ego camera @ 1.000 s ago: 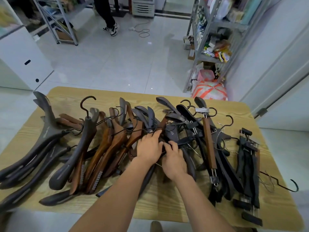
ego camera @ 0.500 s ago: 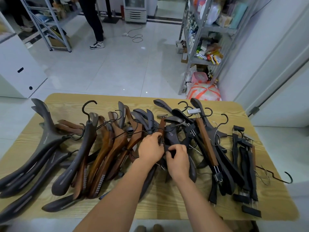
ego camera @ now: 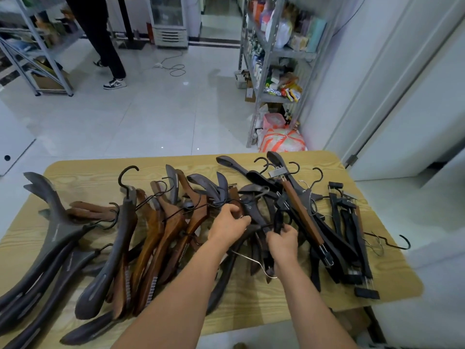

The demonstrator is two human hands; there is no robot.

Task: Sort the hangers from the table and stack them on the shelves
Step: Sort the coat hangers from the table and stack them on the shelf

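Several hangers lie in a tangled spread across the light wooden table (ego camera: 264, 306). Big dark grey hangers (ego camera: 57, 238) fill the left, brown wooden hangers (ego camera: 163, 230) the middle-left, and black clip hangers (ego camera: 352, 238) the right. In the middle pile, my left hand (ego camera: 227, 226) grips a dark wooden hanger (ego camera: 254, 210) near its neck. My right hand (ego camera: 283, 241) curls round a black hanger (ego camera: 278, 219) just to the right of it. A thin wire hanger (ego camera: 251, 261) shows under my right wrist.
A metal shelf unit (ego camera: 276, 54) packed with goods stands behind the table at the right, a striped bag (ego camera: 283, 141) at its foot. Another rack (ego camera: 37, 46) is at the far left. A person's legs (ego camera: 105, 44) stand on the tiled floor. A cable (ego camera: 173, 68) lies there.
My right hand has shifted right and closed round a black hanger. My left hand stays on the middle pile with its fingers curled tighter. The camera has tilted up a little.
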